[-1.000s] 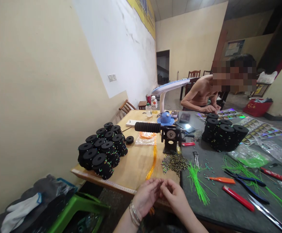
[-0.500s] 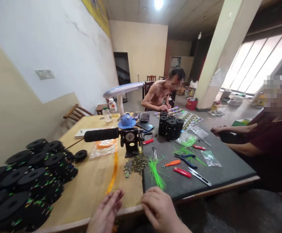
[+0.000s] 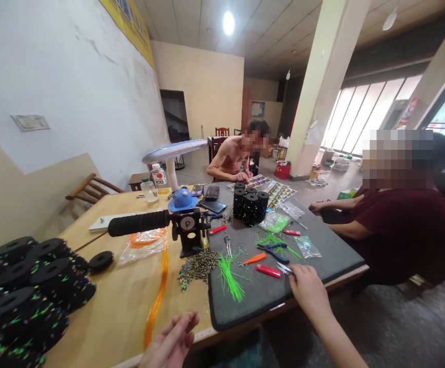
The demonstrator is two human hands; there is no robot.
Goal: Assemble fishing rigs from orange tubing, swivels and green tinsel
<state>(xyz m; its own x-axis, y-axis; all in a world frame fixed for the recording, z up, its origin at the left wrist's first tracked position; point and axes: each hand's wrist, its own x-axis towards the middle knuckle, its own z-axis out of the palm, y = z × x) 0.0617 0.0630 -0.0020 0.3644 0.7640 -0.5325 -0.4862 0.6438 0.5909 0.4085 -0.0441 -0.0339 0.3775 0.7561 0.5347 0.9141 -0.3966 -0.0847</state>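
Snips [image 3: 284, 269] lie partly under the right fingers [image 3: 299, 275] (grip unclear); left fingers [image 3: 184, 323] pressed together.

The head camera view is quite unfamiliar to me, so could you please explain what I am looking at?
There is no robot here: these are a person's own bare hands, seen by a camera worn on the head, looking forward and down. The left hand is near the table's front edge, fingers curled; I cannot tell whether it holds anything. The right hand is at the handle end of some silver scissors, though its grip is hidden. On the dark mat also lie green strands and pliers. On the wooden part are orange strands, black spools and a black device with a dial.
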